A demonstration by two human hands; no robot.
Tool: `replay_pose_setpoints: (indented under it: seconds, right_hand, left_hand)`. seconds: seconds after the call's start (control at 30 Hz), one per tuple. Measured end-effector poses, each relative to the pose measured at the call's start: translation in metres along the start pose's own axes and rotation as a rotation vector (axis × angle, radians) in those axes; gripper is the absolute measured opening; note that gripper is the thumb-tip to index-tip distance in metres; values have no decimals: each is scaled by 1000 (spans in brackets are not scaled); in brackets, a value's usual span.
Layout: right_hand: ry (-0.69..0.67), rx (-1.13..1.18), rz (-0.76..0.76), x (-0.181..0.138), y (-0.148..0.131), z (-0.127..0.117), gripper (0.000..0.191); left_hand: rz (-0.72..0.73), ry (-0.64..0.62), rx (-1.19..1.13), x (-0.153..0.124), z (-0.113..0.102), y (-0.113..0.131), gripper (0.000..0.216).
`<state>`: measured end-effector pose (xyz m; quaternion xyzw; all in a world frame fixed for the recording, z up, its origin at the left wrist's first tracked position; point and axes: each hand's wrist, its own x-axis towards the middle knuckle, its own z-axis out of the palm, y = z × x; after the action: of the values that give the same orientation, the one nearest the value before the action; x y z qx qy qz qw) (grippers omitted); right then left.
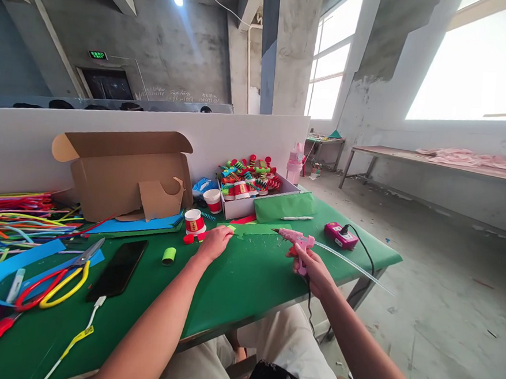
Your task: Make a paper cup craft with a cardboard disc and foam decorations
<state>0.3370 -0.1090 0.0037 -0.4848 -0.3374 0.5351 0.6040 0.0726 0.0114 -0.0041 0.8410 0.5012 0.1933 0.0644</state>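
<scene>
My right hand is wrapped round the handle of a pink hot glue gun. A long clear glue stick sticks out of its back, and its nozzle points left. My left hand pinches a small light green piece of paper. Between the hands a green paper strip lies along the tabletop, its right end by the nozzle. Close to my left hand stand a red and white paper cup and a small lime green paper tube.
A box of finished paper figures stands at the back, beside a cardboard box. Scissors, a phone and coloured pipe cleaners lie left. A pink power block with a black cord sits near the table's right edge.
</scene>
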Motion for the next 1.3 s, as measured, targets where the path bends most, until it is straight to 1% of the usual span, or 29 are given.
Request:
replay_pose_setpoints:
  seconds: [0.07,0.17,0.23,0.33,0.43,0.53,0.67,0.73,0.87,0.97,1.13,1.3]
  right_hand:
    - [-15,-33,-10,0,1,-1,50]
    - [-29,-58,-28,-1,1,-1,51]
    - [-32,-60,-36,-2,1,-1,50]
    - [-28,-59,-40,-2,3,-2,49]
    - [-43,-67,-46,-3,4,-3,51]
    - [-55,-70,-46,-4,4,-3,53]
    - [-42,-69,-44,-5,2,-3,54]
    - [-31,-65,-51,-5,1,-2,54]
    - [-18,-45,-46,-7,-3,4,54]
    - [-34,-47,-44,-9,-6,12,53]
    - [-58,-94,-39,-8,-11,25,50]
    - [-70,-163,-51,-5,-11,35,52]
  left_hand:
    - [3,-23,1,7,4,5,22]
    - [-8,-62,3,21,13,13,11]
    - [-36,-74,0,29,19,19,10]
    - [-89,-55,-33,36,28,25,6]
    - [-129,7,-127,35,31,28,17]
    - [-165,106,-290,30,28,27,20]
    - [-235,226,-602,19,22,24,8]
    - [-280,255,-788,13,20,23,3]
    - [-350,290,-1136,5,18,23,12]
    - [-393,295,-1327,3,16,23,17]
    - [-452,269,-1503,3,15,23,19]
    - [-470,262,-1547,2,16,25,25]
